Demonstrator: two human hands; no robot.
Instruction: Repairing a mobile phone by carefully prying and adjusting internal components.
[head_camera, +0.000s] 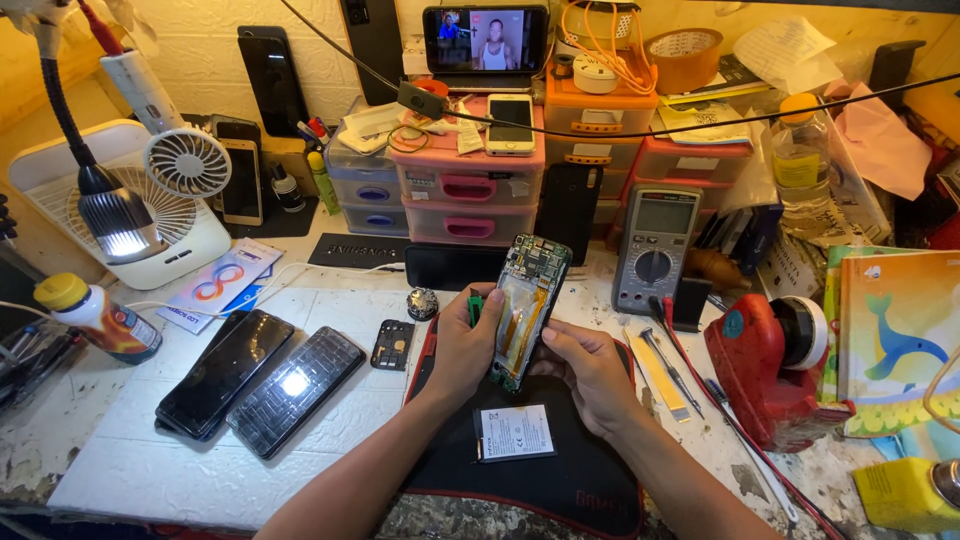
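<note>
White-labelled battery (515, 433) lies below the opened phone (527, 308) clamped by left hand (462, 345) and right hand (590, 368).

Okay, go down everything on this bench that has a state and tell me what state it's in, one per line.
Opened phone: back off, insides bared, held upright by left hand and right hand.
Battery: out, flat on black mat.
Desk lamp: lit.
Propped phone: screen on.
Multimeter: display blank.
</note>
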